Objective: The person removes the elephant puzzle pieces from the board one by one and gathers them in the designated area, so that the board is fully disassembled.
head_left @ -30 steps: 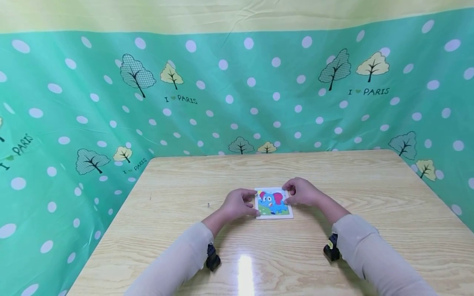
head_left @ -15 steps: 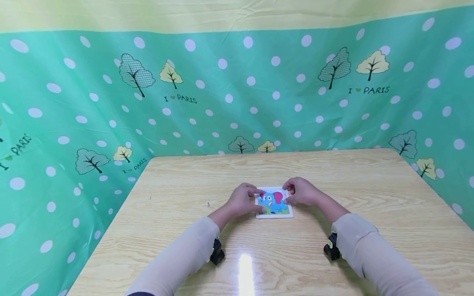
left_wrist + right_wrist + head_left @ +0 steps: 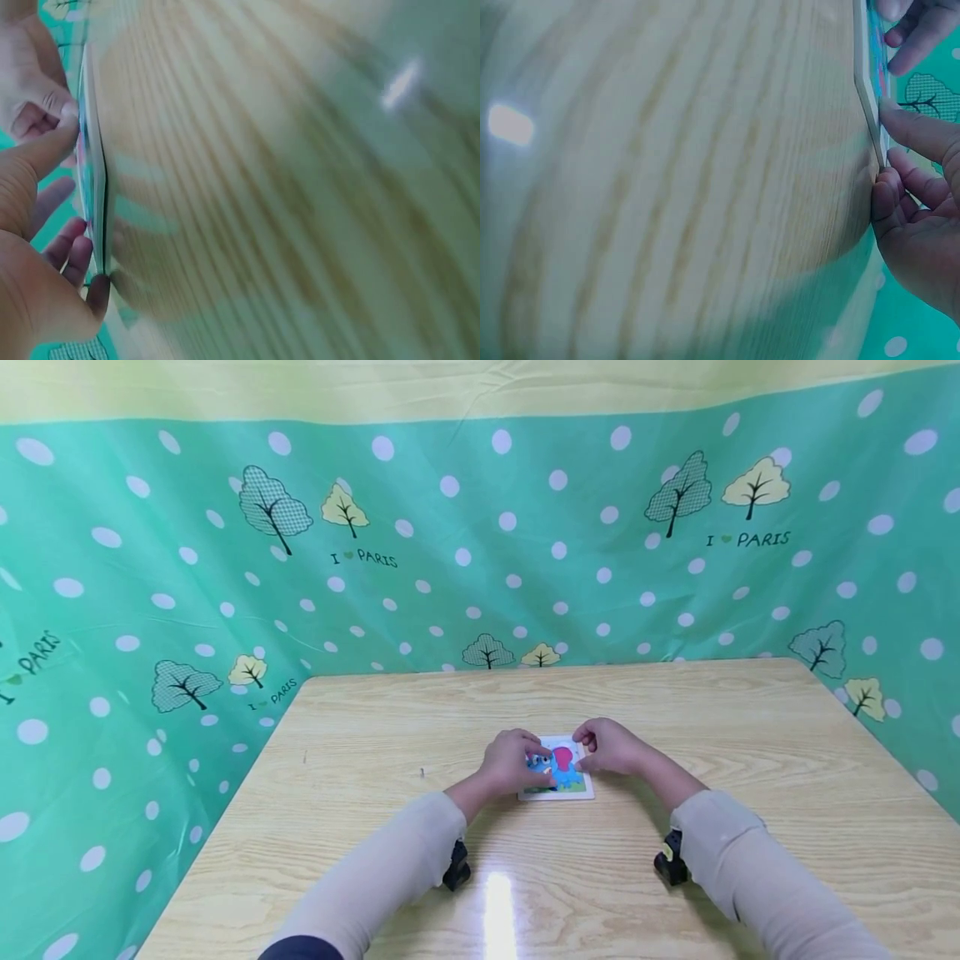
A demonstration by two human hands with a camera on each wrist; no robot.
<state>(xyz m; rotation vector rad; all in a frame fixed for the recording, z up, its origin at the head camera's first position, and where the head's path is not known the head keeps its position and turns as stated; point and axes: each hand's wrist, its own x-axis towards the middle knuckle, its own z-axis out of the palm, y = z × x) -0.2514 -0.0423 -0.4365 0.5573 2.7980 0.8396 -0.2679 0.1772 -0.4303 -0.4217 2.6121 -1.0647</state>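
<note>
A green dotted curtain (image 3: pixel 427 635), printed with trees, hangs beyond the fingers and to both sides. The wooden table (image 3: pixel 375 727) extends below and around them. Pale sleeves (image 3: pixel 382 868) cover the forearms, behind the fingers. The left hand (image 3: pixel 513 762) reaches over the picture's left part, thumb and index finger spread apart, the index fingertip meeting its face. The right hand (image 3: pixel 611 746), fingers curled, holds the right edge, thumb on the face. The square elephant picture (image 3: pixel 566 768) lies on the table between the two hands' fingers. Small black devices (image 3: pixel 456 867) sit at the cuffs, well behind the fingertips.
</note>
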